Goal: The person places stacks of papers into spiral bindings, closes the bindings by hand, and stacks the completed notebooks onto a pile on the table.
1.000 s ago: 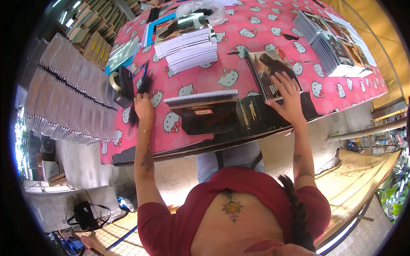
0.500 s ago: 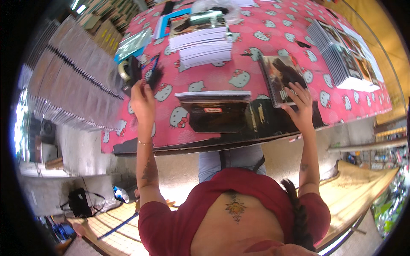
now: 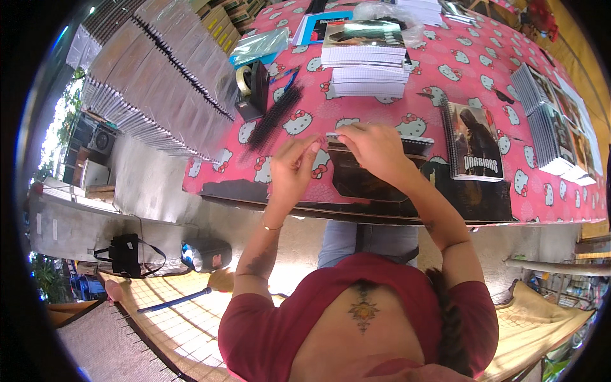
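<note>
A person stands at a table covered in a pink cartoon-cat cloth (image 3: 445, 70), both hands meeting over a black binding machine (image 3: 363, 178) at its near edge. The left hand (image 3: 289, 167) pinches thumb against forefinger at the left end of a thin stack of white pages (image 3: 417, 143) lying on top of the machine; the right hand (image 3: 375, 148) rests curled just beside it, fingertips pressed to the pages' edge. Left of the machine lies a loose black comb spine (image 3: 273, 118), not yet fitted. Right of the machine sits one bound notebook (image 3: 474, 141). Behind the machine wait unbound paper piles (image 3: 366, 60), so much work seems left.
</note>
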